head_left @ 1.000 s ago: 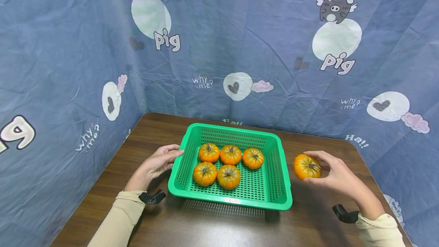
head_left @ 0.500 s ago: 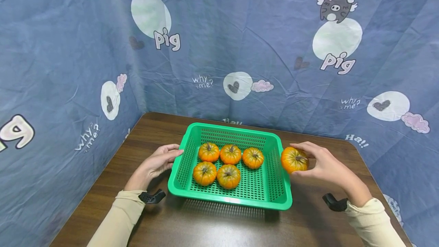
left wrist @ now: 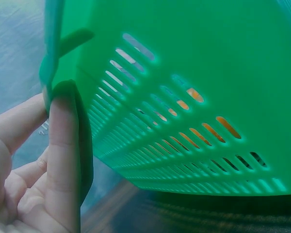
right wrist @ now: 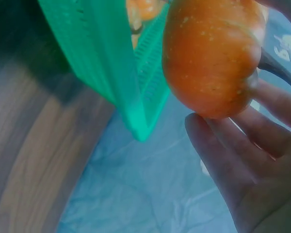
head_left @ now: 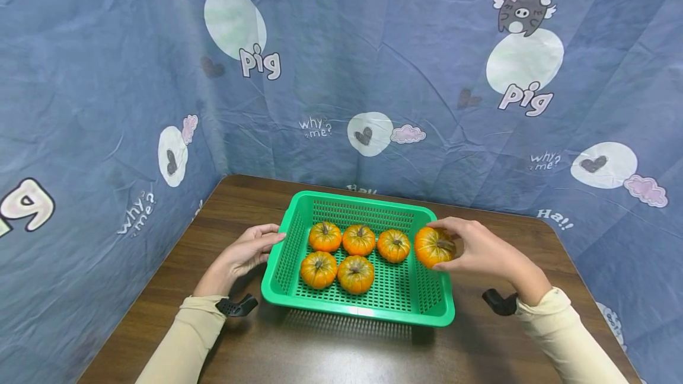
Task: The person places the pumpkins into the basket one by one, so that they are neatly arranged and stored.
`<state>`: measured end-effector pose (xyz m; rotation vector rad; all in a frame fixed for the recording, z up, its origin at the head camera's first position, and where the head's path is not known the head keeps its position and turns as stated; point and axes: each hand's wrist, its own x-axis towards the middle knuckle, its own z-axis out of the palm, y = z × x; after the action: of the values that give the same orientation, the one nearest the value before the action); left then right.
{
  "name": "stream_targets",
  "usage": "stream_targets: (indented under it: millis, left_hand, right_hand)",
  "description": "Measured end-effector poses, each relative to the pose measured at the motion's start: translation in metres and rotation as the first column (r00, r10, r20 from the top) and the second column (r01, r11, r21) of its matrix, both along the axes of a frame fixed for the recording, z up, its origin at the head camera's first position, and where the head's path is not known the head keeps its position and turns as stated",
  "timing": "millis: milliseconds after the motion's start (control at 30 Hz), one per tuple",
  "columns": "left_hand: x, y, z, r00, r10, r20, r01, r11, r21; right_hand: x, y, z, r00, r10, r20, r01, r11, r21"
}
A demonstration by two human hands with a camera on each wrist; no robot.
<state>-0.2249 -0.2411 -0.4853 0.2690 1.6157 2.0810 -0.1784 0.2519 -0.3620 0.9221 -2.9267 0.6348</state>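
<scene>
My right hand [head_left: 482, 250] grips a small orange pumpkin [head_left: 431, 248] by its side, thumb in front and fingers behind. It overlaps the right wall of a green plastic basket [head_left: 357, 312] in the head view. Close up in the right wrist view, the pumpkin [right wrist: 208, 58] shows its curved brown stem turned toward the palm. At the basket's left side, my left hand [head_left: 248, 253] pinches the rim; the left wrist view shows a finger [left wrist: 63, 160] against the slotted wall. Several more pumpkins [head_left: 356, 275] lie in the basket, in two rows toward its left and middle.
The basket stands on a dark brown wooden table [head_left: 331, 360]. A blue cloth backdrop [head_left: 320, 76] with pig prints hangs behind it and along both sides. Each wrist carries a black camera mount, such as the right one [head_left: 500, 302].
My right hand has carried the pumpkin leftward from beside the basket to over its right wall. The left hand and the basket have stayed in place.
</scene>
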Motion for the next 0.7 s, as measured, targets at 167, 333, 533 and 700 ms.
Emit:
stream_targets:
  millis: [167,333,533,700]
  left_hand:
    - [-0.001,0.0,-0.001,1.0,-0.004,-0.005,0.004,1.0,0.0]
    - [0.0,0.0,0.0,1.0,-0.004,-0.007,0.004,1.0,-0.003]
    - [0.0,0.0,0.001,1.0,-0.004,-0.001,0.004,1.0,-0.001]
    - [0.0,0.0,0.001,1.0,-0.005,0.002,0.005,1.0,-0.001]
  right_hand:
    - [-0.004,-0.014,0.0,0.999,0.035,0.031,-0.036,0.999,0.029]
    - [-0.006,-0.027,-0.001,0.997,0.055,0.062,-0.061,0.994,0.092]
    - [-0.009,-0.043,-0.001,0.99,0.066,0.128,-0.086,0.984,0.159]
    - [-0.014,-0.054,-0.004,0.983,0.109,0.149,-0.138,0.97,0.199]
